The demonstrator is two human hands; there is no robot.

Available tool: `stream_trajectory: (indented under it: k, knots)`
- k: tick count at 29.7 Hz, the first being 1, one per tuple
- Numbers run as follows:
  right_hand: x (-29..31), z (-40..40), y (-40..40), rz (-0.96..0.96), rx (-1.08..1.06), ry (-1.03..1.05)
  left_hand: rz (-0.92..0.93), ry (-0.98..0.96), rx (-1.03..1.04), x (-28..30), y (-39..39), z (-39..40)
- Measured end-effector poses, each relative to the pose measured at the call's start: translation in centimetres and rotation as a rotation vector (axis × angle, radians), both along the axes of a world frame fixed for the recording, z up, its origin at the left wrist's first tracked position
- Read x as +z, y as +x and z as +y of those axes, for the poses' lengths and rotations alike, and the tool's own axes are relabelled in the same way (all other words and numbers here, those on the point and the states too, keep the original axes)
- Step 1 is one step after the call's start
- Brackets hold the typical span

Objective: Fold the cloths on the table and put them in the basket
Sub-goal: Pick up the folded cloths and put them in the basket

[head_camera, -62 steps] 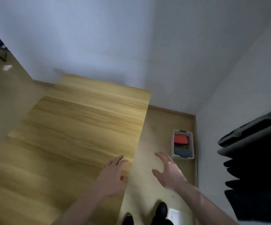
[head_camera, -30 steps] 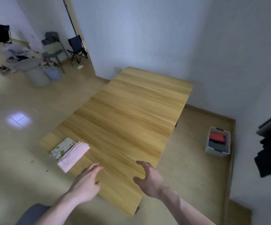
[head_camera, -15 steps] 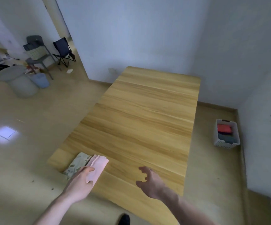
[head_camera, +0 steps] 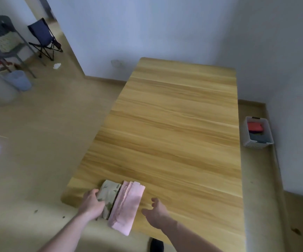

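Two folded cloths lie side by side at the near left corner of the wooden table [head_camera: 174,124]. A pale green patterned cloth [head_camera: 109,194] is on the left, and a pink cloth [head_camera: 127,206] on the right overhangs the near edge. My left hand [head_camera: 91,203] grips the left side of the patterned cloth. My right hand [head_camera: 156,212] hovers just right of the pink cloth, fingers spread and loosely bent, holding nothing. A white basket [head_camera: 257,132] stands on the floor right of the table, with a red and a dark grey folded cloth inside.
A dark folding chair [head_camera: 43,38], a grey chair [head_camera: 7,42] and a pale blue bin [head_camera: 18,80] stand at the far left on the floor. White walls close in behind and to the right of the table. My shoe [head_camera: 156,245] shows under the near edge.
The view turned from the basket side to the table's near left corner. My left hand reached the cloths and took hold of the patterned one; my right hand moved in beside the pink cloth.
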State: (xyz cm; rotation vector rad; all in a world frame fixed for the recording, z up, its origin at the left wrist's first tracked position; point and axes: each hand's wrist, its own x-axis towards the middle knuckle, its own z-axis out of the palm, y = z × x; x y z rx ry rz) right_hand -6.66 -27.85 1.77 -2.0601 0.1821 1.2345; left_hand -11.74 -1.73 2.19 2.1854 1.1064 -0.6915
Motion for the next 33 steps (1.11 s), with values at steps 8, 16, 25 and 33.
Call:
stream_trajectory:
  k: [8,16,25,33]
  knots:
    - [-3.2,5.6,0.9,0.083,-0.160,0.005,0.040,-0.023,0.067,-4.3,1.0,3.0]
    - [-4.3,7.8,0.8,0.171,-0.375,0.045,0.054,-0.201,0.112,-3.1,1.3,1.1]
    - [-0.5,-0.9,2.4,0.021,-0.508,0.188,-0.160,-0.358,-0.031,2.1,3.8,-3.7]
    - [6.9,-13.1,4.4,-0.198,-0.717,0.277,-0.360,-0.469,-0.214,8.3,8.0,-13.0]
